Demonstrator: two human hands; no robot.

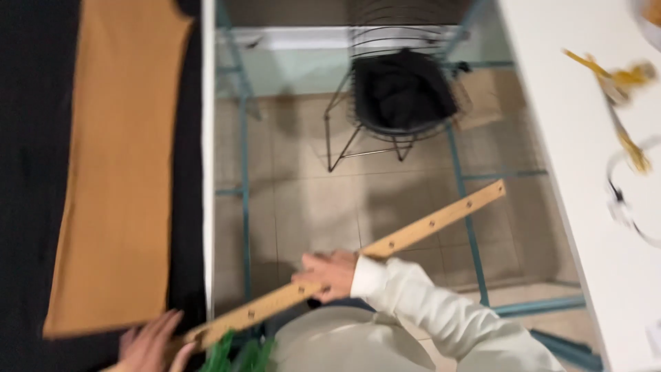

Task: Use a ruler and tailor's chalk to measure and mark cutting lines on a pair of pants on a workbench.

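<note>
Right arm (441, 313) in a loose cream long sleeve w/ ribbed cuff. Cream top at torso. Left hand (148, 344) bare, no sleeve visible.

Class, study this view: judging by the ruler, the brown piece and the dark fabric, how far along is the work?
Done: the brown pattern piece lies flat on the black fabric. In hand: the right hand and left hand carry the wooden ruler over the gap between tables. Left: the ruler is not yet on the piece.

wire chair (392, 89) — tan fabric (117, 172)

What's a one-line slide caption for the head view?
Right hand grips a long wooden ruler over the gap between tables, left hand at its lower end beside tan fabric.
</note>
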